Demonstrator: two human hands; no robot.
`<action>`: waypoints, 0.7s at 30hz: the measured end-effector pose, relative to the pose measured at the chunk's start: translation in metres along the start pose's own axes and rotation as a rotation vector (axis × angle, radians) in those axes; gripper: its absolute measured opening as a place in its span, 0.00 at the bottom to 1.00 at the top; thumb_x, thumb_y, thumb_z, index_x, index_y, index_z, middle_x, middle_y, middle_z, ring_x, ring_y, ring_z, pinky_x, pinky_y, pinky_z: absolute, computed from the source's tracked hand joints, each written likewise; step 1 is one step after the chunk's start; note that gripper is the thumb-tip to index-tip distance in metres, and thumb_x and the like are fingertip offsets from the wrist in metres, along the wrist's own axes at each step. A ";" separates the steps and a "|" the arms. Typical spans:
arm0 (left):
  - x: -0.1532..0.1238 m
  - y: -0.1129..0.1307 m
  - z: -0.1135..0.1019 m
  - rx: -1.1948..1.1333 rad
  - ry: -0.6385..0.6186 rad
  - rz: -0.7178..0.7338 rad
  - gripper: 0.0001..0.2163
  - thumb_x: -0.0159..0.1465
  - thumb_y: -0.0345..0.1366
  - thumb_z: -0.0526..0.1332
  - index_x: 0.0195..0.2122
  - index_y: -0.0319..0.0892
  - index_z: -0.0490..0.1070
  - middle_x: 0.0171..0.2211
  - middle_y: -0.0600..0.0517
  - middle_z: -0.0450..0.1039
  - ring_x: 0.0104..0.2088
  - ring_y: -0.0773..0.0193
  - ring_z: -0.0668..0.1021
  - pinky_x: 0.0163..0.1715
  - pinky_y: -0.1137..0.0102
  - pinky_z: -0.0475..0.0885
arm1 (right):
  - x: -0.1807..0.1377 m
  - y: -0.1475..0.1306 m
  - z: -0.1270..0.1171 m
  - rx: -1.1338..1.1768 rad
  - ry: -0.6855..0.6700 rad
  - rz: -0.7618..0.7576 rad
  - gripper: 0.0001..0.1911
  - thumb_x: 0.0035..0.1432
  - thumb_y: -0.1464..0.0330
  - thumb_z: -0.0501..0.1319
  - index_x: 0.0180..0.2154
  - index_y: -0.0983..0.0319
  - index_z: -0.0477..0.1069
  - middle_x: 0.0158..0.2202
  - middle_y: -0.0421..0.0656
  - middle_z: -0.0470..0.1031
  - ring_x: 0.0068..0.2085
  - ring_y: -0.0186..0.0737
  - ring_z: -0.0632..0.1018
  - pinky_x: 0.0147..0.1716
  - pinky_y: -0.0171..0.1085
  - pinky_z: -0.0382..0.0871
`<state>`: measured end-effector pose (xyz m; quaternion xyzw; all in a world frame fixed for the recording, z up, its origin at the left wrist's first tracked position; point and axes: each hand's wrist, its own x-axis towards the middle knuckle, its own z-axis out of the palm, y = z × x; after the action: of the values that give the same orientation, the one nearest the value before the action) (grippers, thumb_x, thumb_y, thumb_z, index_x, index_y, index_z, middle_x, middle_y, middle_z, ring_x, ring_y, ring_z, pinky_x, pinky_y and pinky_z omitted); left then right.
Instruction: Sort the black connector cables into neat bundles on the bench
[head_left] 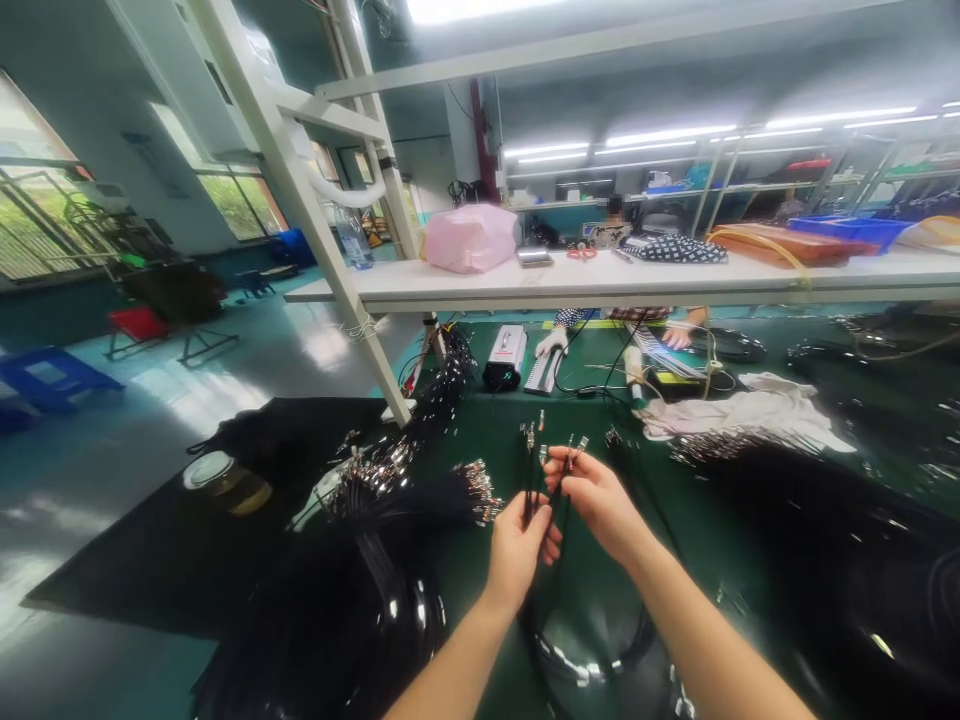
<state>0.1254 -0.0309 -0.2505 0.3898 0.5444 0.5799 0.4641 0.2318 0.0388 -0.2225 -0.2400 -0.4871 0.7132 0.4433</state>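
My left hand [517, 550] grips a small bunch of thin black wires [534, 480] upright, their metal terminal ends [531, 432] sticking up above the fingers. My right hand [596, 495] pinches one or two of those wires near their terminals [577, 445], close beside the left hand. Both hands hover over the dark green table mat [585, 400]. A big bundle of black wires with shiny terminals [420, 480] lies to the left of my hands. More black wire coils [810, 530] lie to the right.
Across the table a person's gloved hand [553, 342] rests by a black device [504, 358]. White cloth [750, 410] lies at right. A white shelf [637, 280] carries a pink bag [471, 238] and trays. A glass jar [225, 482] stands on black cloth at left.
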 end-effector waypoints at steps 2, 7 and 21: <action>-0.001 -0.001 0.000 0.003 -0.019 0.029 0.15 0.57 0.46 0.57 0.35 0.38 0.65 0.19 0.54 0.67 0.17 0.70 0.69 0.16 0.76 0.64 | 0.002 0.001 0.001 -0.065 0.034 0.020 0.13 0.47 0.69 0.63 0.39 0.60 0.70 0.34 0.40 0.71 0.35 0.35 0.71 0.39 0.36 0.63; -0.003 0.004 -0.002 -0.109 -0.060 0.061 0.16 0.56 0.45 0.58 0.39 0.38 0.69 0.30 0.50 0.71 0.29 0.66 0.72 0.29 0.72 0.69 | 0.001 0.000 -0.001 -0.063 -0.177 0.133 0.11 0.50 0.64 0.60 0.36 0.61 0.71 0.28 0.41 0.71 0.31 0.37 0.71 0.29 0.35 0.65; 0.003 -0.001 -0.002 -0.046 -0.161 -0.039 0.19 0.56 0.51 0.55 0.29 0.36 0.67 0.20 0.51 0.67 0.20 0.68 0.70 0.21 0.72 0.67 | 0.005 -0.003 -0.002 -0.234 -0.121 0.078 0.13 0.48 0.60 0.62 0.28 0.65 0.71 0.24 0.40 0.72 0.25 0.34 0.71 0.25 0.33 0.65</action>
<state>0.1227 -0.0290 -0.2521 0.4140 0.4993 0.5498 0.5263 0.2327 0.0446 -0.2202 -0.2651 -0.5830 0.6816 0.3540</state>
